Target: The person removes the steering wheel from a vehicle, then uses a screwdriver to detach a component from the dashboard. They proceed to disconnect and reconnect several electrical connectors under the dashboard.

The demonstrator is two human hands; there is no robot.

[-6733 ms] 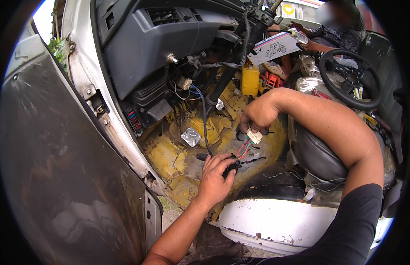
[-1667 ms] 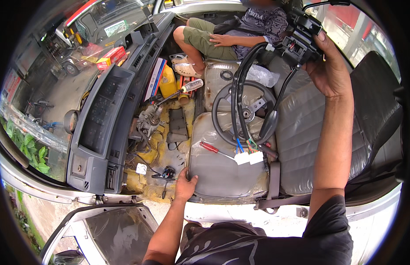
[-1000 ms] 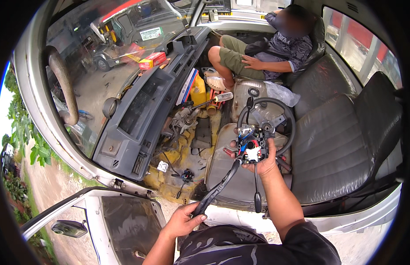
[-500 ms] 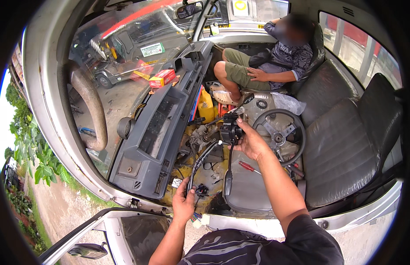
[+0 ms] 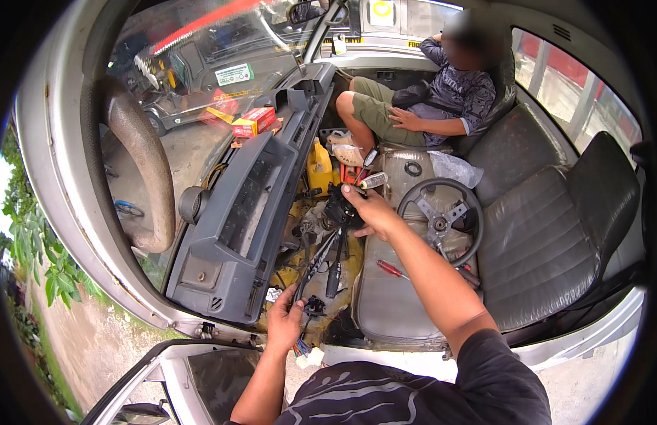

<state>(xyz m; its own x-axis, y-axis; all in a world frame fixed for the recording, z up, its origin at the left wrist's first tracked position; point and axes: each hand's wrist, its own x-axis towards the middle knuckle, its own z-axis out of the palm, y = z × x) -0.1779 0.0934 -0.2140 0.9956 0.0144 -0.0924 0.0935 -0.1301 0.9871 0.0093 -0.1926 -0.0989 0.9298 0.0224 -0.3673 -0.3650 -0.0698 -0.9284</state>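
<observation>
My right hand point(image 5: 373, 211) grips a black steering-column switch point(image 5: 338, 204) above the opened-up footwell, thumb on its top. A black stalk point(image 5: 333, 280) hangs down from the switch. My left hand point(image 5: 284, 320) is closed around the black-wrapped wiring harness point(image 5: 313, 268) that runs from it. Below that hand, the harness ends in coloured wires with white connectors point(image 5: 310, 358). A dark connector piece point(image 5: 315, 306) sits by my left fingertips. Just beyond my right hand is a pale, stick-like handle point(image 5: 374, 180); whether it belongs to the switch, I cannot tell.
A detached-looking steering wheel point(image 5: 439, 224) lies on the grey seat, with a red-handled screwdriver point(image 5: 390, 268) beside it. The grey dashboard point(image 5: 233, 212) runs along the left. A yellow jug point(image 5: 319, 167) stands in the footwell. Another person point(image 5: 442, 106) sits at the far side.
My right hand has moved the switch left and slightly down, tilting it, so its stalk hangs closer to the harness. My left hand has shifted slightly left, still holding the harness.
</observation>
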